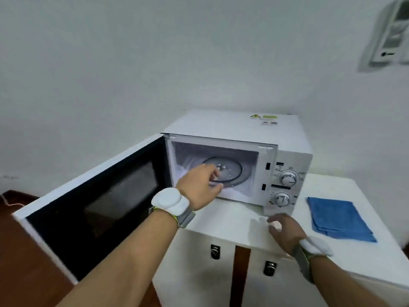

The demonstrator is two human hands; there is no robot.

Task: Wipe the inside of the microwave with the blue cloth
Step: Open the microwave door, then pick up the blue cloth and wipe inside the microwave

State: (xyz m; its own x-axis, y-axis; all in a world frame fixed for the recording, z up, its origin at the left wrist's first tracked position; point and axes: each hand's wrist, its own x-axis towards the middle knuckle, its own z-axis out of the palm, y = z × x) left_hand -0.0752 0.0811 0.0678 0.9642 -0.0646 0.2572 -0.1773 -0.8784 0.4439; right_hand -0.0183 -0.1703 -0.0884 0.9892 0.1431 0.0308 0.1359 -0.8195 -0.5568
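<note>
White microwave (241, 138) stands door open at the cabinet's (365, 258) back edge. Its folded cloth (338, 218) lies untouched near the right edge. Left hand (199, 185) curls loosely over the glass plate (230, 171); whether it grips is unclear. Right hand (285, 229) hovers open, empty.

The left hand (202, 185) reached far forward on an outstretched arm, fingers (213, 173) curled loosely, a white band on its wrist. The right hand (285, 229) hovered low and nearer, to the right, fingers spread, blurred, wrist also banded.
</note>
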